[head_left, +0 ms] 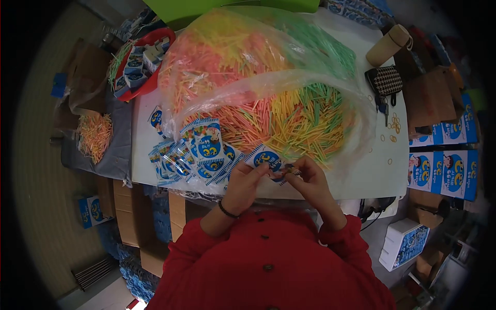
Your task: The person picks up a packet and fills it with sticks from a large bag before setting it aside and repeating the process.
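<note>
Nearside of the plastic bag (pixel 299 77), the left hand (pixel 247 181) pinches a printed sachet (pixel 267 158); the right hand (pixel 309 178) meets its other end (whether that grip is closed, I cannot tell). Uneven pulling could tear it. A sleeve could sweep the sachet pile (pixel 206 147), left of the bag, over the worktop's (pixel 356 183) near edge. Room lies right of the bag.

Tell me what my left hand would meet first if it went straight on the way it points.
Past the blue-and-white packet your left hand holds, probably the pile of colored sticks, though depth is hard to judge.
</note>
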